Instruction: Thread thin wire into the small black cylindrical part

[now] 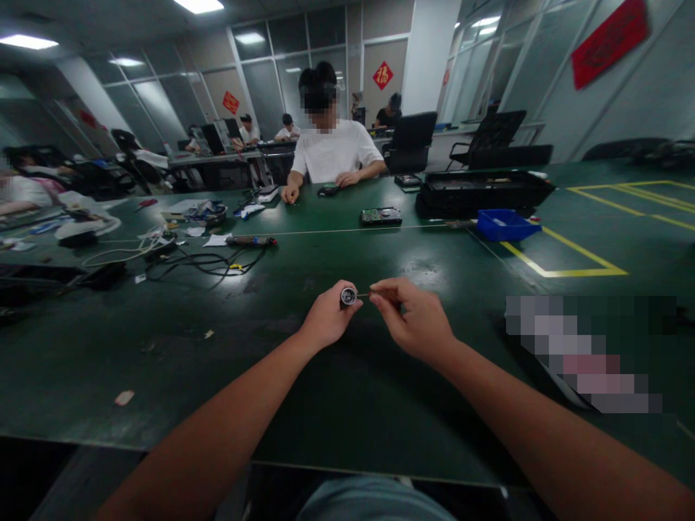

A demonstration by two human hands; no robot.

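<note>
My left hand (pixel 327 318) is wrapped round a short dark cylinder (pixel 348 296), whose round open end with a silvery rim faces me. What kind of thing it is I cannot make out for certain. Between thumb and forefinger, my right hand (pixel 417 318) pinches a thin rod with a reddish end (pixel 364 294). The rod's far tip reaches the side of the cylinder's rim; whether it goes inside is too small to tell. Both hands are held close together above the green tabletop (pixel 304 405).
Across the table a person in a white shirt (pixel 331 148) handles a dark device (pixel 327 189). A hard drive (pixel 381 215), a blue bin (pixel 507 225) and a long black tray (pixel 483 189) lie beyond my hands. Cables (pixel 203 268) and an electric screwdriver (pixel 250 241) are at left.
</note>
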